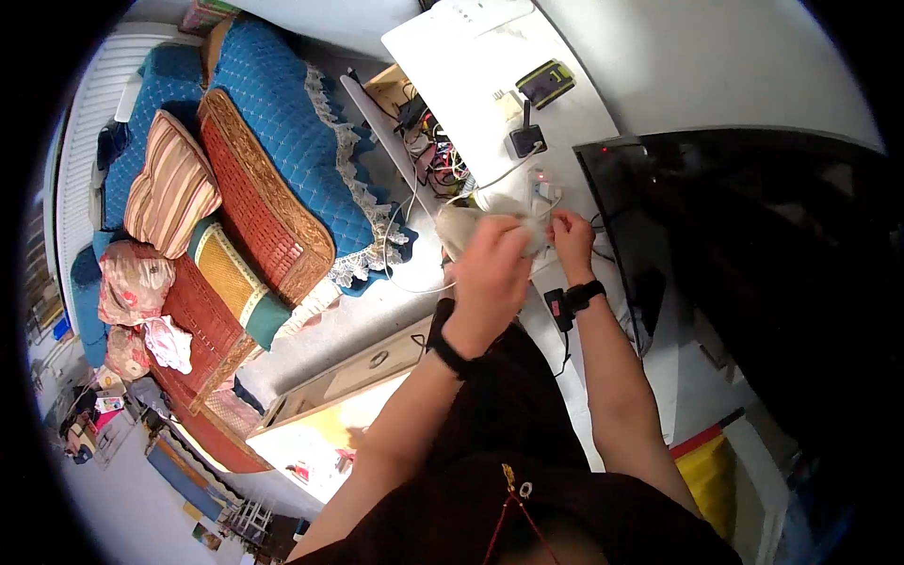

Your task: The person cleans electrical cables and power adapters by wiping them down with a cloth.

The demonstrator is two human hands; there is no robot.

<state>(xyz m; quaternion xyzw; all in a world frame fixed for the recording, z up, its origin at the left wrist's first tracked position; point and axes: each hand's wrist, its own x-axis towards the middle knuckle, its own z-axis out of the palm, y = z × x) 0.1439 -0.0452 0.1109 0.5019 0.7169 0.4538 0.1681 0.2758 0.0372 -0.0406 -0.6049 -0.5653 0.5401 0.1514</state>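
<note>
My left hand (494,278), a little smeared by motion, is closed on a beige-white cloth (457,229) bunched over the edge of the white cabinet top. Just right of it, my right hand (572,245) has its fingertips pinched together on a thin white cable (556,202). That cable runs to a small white plug adapter (543,188), near a red light. Its exact hold is partly hidden by the fingers. Both wrists wear black bands, and a small black device (560,309) is at the right one.
An open drawer (438,160) full of tangled cables juts out on the left. A black box with an antenna (525,141) and a black-green case (545,85) lie on the cabinet top (461,75). A large dark television (753,245) stands right. A blue-covered sofa (273,113) is left.
</note>
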